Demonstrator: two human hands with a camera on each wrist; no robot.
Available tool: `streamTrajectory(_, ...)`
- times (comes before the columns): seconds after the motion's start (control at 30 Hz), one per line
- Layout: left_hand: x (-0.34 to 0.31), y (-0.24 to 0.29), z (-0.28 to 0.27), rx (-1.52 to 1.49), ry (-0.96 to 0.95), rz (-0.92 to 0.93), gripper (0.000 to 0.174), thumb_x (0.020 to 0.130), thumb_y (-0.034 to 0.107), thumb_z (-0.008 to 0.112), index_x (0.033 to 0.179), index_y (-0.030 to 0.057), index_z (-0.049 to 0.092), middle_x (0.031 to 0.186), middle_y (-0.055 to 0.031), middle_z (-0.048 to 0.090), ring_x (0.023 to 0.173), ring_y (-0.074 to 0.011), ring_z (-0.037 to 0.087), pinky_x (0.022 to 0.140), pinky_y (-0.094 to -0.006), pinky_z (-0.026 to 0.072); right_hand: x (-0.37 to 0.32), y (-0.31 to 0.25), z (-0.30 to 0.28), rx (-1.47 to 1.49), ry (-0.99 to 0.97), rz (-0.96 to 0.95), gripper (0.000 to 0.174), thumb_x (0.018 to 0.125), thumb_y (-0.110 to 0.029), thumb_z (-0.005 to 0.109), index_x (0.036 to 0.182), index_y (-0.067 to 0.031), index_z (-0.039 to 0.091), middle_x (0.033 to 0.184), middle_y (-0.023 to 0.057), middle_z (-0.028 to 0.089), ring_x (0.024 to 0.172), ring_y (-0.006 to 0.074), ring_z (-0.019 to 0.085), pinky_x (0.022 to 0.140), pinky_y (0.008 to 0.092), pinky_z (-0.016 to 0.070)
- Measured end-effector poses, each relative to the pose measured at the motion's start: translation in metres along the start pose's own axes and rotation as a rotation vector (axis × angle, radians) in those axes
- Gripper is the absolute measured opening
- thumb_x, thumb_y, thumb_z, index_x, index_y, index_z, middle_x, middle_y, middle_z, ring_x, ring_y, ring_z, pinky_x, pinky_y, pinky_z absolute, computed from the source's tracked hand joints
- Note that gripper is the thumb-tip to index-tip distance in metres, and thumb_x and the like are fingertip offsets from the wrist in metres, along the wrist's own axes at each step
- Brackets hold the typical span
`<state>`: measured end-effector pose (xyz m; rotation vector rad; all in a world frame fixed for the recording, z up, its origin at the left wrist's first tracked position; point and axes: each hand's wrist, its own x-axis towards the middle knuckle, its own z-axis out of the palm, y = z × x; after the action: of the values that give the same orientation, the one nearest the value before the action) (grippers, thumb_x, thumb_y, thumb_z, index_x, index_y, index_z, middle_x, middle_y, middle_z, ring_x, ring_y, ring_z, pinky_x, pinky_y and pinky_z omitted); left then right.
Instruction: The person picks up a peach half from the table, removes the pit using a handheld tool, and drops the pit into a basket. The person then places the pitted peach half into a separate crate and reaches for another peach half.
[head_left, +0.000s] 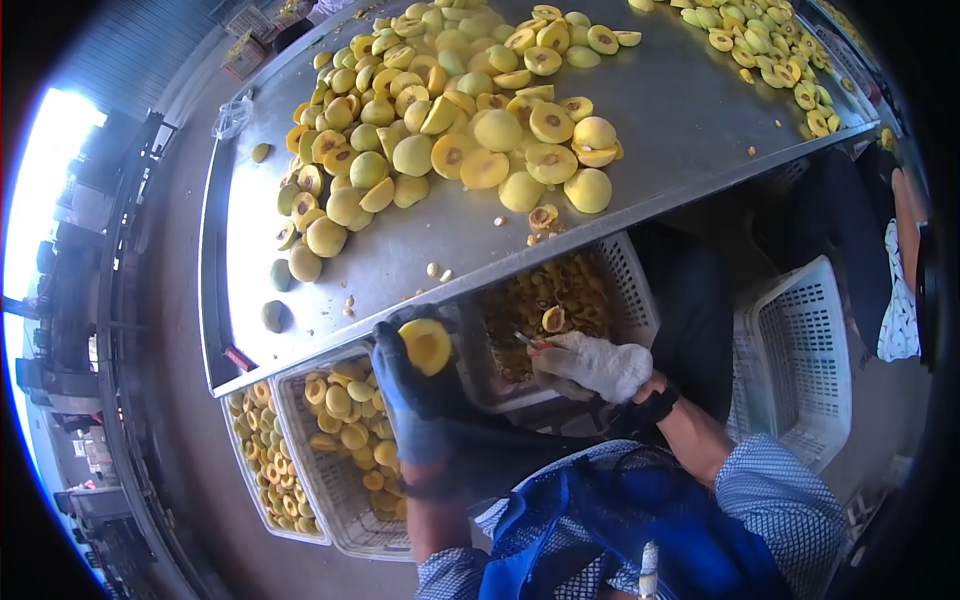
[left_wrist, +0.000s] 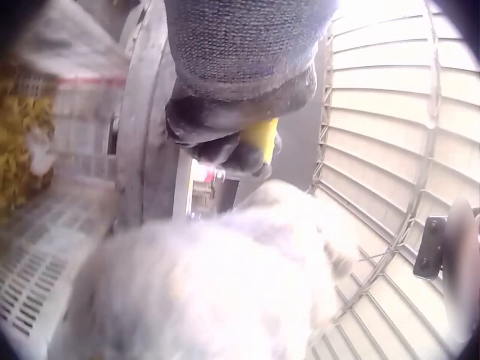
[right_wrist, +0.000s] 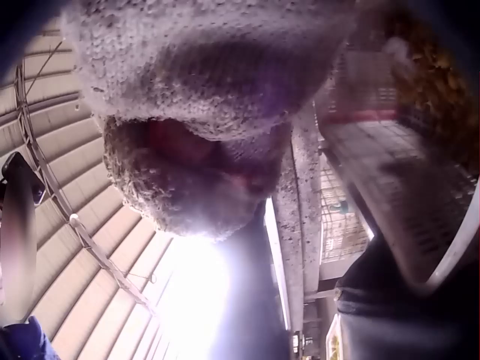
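Note:
My left hand (head_left: 400,385), in a dark grey-blue glove, holds a yellow peach half (head_left: 426,346) near the table's front edge. The cut face points up and its hollow has no stone; in the left wrist view a sliver of the peach half (left_wrist: 260,139) shows between the fingers. My right hand (head_left: 598,366), in a white knitted glove, grips a small tool (head_left: 537,344) with a reddish handle and thin metal tip. Most of that tool is hidden in the fist. Just beyond the tip, a brown-centred fruit piece (head_left: 553,319) appears over the crate of stones (head_left: 625,275).
Whole and halved peaches (head_left: 415,155) are heaped on the metal table (head_left: 420,260). Two white crates (head_left: 350,535) of peach halves stand at the left below it. Another white crate (head_left: 800,350) is at the right, near a second person's legs (head_left: 830,220).

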<state>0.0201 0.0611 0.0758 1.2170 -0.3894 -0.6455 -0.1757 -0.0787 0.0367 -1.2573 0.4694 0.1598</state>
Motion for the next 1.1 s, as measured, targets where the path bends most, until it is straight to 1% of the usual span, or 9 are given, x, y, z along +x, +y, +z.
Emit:
streamTrajectory(0.13, -0.002, 0.068, -0.095, 1.464, 0.095, 0.214, 0.034, 0.091, 0.037, 0.063, 0.097, 0.0034, 0.067, 0.092, -0.0158, 0.067, 0.083, -0.0331, 0.064, 0.076, -0.0408, 0.0504, -0.003, 0.019, -0.006, 0.474, 0.204, 0.129, 0.031, 0.098, -0.042, 0.056, 0.101, -0.0113, 0.059, 0.077, -0.0015, 0.055, 0.052, 0.0061, 0.046, 0.040, 0.0225, 0.0363)
streamTrajectory(0.23, 0.022, 0.102, -0.117, 1.838, 0.075, 0.076, 0.038, 0.084, 0.042, 0.071, 0.099, 0.0075, 0.070, 0.095, -0.0144, 0.067, 0.092, -0.0331, 0.065, 0.080, -0.0453, 0.0500, 0.008, 0.022, 0.004, 0.369, 0.270, 0.131, 0.032, 0.098, -0.043, 0.057, 0.100, -0.0111, 0.058, 0.079, -0.0015, 0.056, 0.051, 0.0058, 0.045, 0.041, 0.0224, 0.0368)
streamTrajectory(0.33, 0.086, 0.087, -0.079, 1.599, 0.092, 0.267, 0.045, 0.082, 0.044, 0.073, 0.110, 0.0089, 0.066, 0.097, -0.0141, 0.067, 0.092, -0.0326, 0.065, 0.079, -0.0450, 0.0504, 0.019, 0.022, 0.012, 0.262, 0.269, 0.123, 0.035, 0.098, -0.045, 0.055, 0.099, -0.0107, 0.060, 0.073, -0.0031, 0.056, 0.051, 0.0060, 0.046, 0.042, 0.0222, 0.0382)
streamTrajectory(0.6, 0.224, 0.025, -0.026, 1.886, -0.226, 0.484, 0.049, 0.081, 0.036, 0.075, 0.122, 0.0122, 0.063, 0.098, -0.0136, 0.066, 0.086, -0.0301, 0.066, 0.074, -0.0430, 0.0518, 0.014, 0.015, 0.011, 0.067, 0.248, 0.086, 0.030, 0.099, -0.038, 0.055, 0.098, -0.0086, 0.061, 0.068, -0.0030, 0.055, 0.053, 0.0067, 0.050, 0.048, 0.0239, 0.0398)
streamTrajectory(0.7, 0.163, 0.047, -0.016, 1.509, -0.280, 0.540, 0.044, 0.081, 0.020, 0.075, 0.121, 0.0095, 0.063, 0.097, -0.0123, 0.064, 0.077, -0.0248, 0.065, 0.070, -0.0367, 0.0528, 0.004, -0.014, 0.009, 0.106, 0.278, -0.045, 0.029, 0.099, -0.038, 0.056, 0.098, -0.0089, 0.060, 0.062, -0.0044, 0.050, 0.052, 0.0060, 0.048, 0.048, 0.0243, 0.0389)
streamTrajectory(0.9, 0.051, 0.029, 0.009, 1.093, -0.483, 0.569, 0.050, 0.076, -0.005, 0.067, 0.124, 0.0056, 0.060, 0.122, -0.0192, 0.057, 0.102, -0.0356, 0.064, 0.086, -0.0395, 0.0534, 0.022, -0.081, 0.011, 0.308, 0.328, -0.099, 0.031, 0.097, -0.042, 0.059, 0.101, -0.0110, 0.059, 0.073, -0.0066, 0.051, 0.059, 0.0021, 0.050, 0.047, 0.0195, 0.0389)
streamTrajectory(0.97, 0.028, 0.016, 0.019, 1.047, -0.499, 0.447, 0.059, 0.076, -0.006, 0.068, 0.132, 0.0042, 0.054, 0.131, -0.0197, 0.054, 0.115, -0.0331, 0.059, 0.092, -0.0369, 0.0510, 0.027, -0.073, 0.019, 0.427, 0.279, -0.176, 0.028, 0.096, -0.038, 0.062, 0.101, -0.0099, 0.059, 0.074, -0.0070, 0.052, 0.062, 0.0011, 0.051, 0.050, 0.0177, 0.0409)
streamTrajectory(1.03, 0.014, -0.002, 0.025, 0.561, -0.383, 0.222, 0.066, 0.079, -0.006, 0.068, 0.140, 0.0009, 0.044, 0.138, -0.0182, 0.051, 0.121, -0.0271, 0.056, 0.092, -0.0336, 0.0502, 0.026, -0.062, 0.026, 0.488, 0.318, -0.250, 0.029, 0.095, -0.036, 0.064, 0.103, -0.0089, 0.058, 0.075, -0.0058, 0.054, 0.064, 0.0012, 0.052, 0.053, 0.0183, 0.0428)
streamTrajectory(1.1, -0.003, -0.020, 0.040, 0.209, -0.305, 0.211, 0.059, 0.094, 0.020, 0.060, 0.144, -0.0022, 0.038, 0.142, -0.0170, 0.047, 0.124, -0.0257, 0.051, 0.099, -0.0361, 0.0442, 0.023, -0.057, 0.034, 0.471, 0.362, -0.235, 0.030, 0.095, -0.035, 0.064, 0.106, -0.0078, 0.056, 0.077, -0.0044, 0.056, 0.067, 0.0021, 0.054, 0.057, 0.0198, 0.0450)
